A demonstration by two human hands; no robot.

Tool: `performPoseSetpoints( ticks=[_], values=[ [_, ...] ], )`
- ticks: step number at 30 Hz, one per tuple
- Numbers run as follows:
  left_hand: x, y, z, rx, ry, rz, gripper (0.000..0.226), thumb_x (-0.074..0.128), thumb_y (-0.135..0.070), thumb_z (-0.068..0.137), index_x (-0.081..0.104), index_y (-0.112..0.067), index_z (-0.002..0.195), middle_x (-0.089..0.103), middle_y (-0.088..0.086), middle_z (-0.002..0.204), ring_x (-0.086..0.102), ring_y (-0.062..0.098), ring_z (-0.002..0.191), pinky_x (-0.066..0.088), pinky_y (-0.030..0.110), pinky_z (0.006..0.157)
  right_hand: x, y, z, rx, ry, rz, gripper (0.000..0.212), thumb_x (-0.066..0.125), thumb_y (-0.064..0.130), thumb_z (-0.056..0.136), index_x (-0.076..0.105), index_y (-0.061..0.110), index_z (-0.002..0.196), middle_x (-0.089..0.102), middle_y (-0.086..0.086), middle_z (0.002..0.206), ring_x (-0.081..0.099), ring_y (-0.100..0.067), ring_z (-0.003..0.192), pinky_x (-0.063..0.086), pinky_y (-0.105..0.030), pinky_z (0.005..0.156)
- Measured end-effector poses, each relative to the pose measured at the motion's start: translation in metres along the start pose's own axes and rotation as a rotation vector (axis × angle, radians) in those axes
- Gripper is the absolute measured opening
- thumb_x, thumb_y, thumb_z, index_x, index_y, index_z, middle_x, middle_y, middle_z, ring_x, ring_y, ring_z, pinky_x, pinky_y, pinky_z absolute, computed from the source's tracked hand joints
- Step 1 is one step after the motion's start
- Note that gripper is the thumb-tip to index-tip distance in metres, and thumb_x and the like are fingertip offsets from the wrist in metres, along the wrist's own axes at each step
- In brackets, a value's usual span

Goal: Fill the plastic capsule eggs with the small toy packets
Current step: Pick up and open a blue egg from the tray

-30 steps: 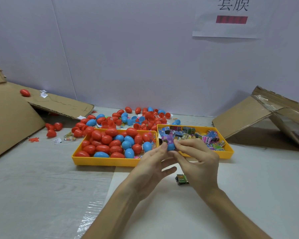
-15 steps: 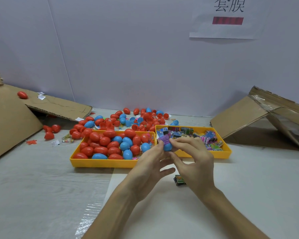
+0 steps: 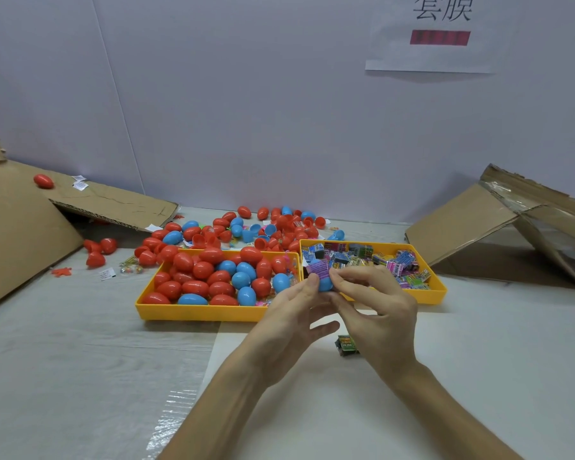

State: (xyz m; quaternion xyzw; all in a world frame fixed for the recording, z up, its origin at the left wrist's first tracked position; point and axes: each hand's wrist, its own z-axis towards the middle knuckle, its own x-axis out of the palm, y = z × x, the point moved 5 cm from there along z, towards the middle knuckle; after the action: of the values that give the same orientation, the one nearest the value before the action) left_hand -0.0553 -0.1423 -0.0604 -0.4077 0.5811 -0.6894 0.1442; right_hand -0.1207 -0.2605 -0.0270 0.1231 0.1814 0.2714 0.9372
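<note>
Left hand (image 3: 287,313) and right hand (image 3: 380,310) together pinch a blue egg (image 3: 325,284), a purple packet (image 3: 317,268) protruding from its top. Risk: packet may catch in the seam or spring out, judged from its overhang. Pale table (image 3: 80,360) beneath the hands; yellow trays (image 3: 196,312) just beyond; white wall (image 3: 246,111) behind.

The pale surface (image 3: 63,360) carries an egg tray (image 3: 196,312) and a packet tray (image 3: 440,292) mid-frame, loose eggs (image 3: 279,227) behind them, and cardboard (image 3: 20,234) at both side edges.
</note>
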Motion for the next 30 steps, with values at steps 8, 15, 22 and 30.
performPoseSetpoints(
  ticks=[8,15,22,30],
  values=[
    [0.0016,0.0003,-0.0002,-0.008,0.015,0.004,0.045,0.055,-0.049,0.095,0.072,-0.015,0.12,0.068,0.013,0.129,0.066,0.021,0.12,0.056,0.032,0.095,0.0003,0.0002,-0.0002,0.036,0.003,0.029,0.024,0.071,0.02,0.085,0.079,0.003,0.101,0.072,-0.007,0.096,0.066,-0.021,0.087,0.056,-0.024,0.077],
    [0.0011,0.0011,0.0012,-0.004,0.017,0.01,0.045,0.054,-0.049,0.094,0.071,-0.017,0.121,0.071,0.008,0.126,0.067,0.02,0.119,0.058,0.029,0.091,0.0,-0.0004,-0.0001,0.037,0.018,0.031,0.022,0.079,0.006,0.08,0.079,0.004,0.102,0.071,-0.005,0.096,0.065,-0.018,0.087,0.055,-0.022,0.076],
    [0.0005,0.0016,0.0026,0.013,0.029,-0.073,0.046,0.045,-0.046,0.101,0.07,-0.017,0.126,0.065,0.006,0.136,0.063,0.027,0.121,0.05,0.046,0.104,0.0017,0.0005,0.0046,0.101,0.058,0.026,0.051,0.087,0.002,0.073,0.072,0.008,0.121,0.066,-0.005,0.11,0.064,-0.022,0.102,0.052,-0.021,0.089],
    [-0.0021,0.0027,0.0035,-0.013,0.053,-0.17,0.048,0.04,-0.043,0.1,0.064,-0.02,0.134,0.063,0.004,0.139,0.058,0.031,0.13,0.044,0.052,0.11,0.0035,0.0033,0.0045,0.116,0.032,-0.063,0.035,0.079,0.028,0.079,0.076,0.016,0.112,0.063,0.004,0.111,0.053,-0.019,0.103,0.049,-0.037,0.085]
  ],
)
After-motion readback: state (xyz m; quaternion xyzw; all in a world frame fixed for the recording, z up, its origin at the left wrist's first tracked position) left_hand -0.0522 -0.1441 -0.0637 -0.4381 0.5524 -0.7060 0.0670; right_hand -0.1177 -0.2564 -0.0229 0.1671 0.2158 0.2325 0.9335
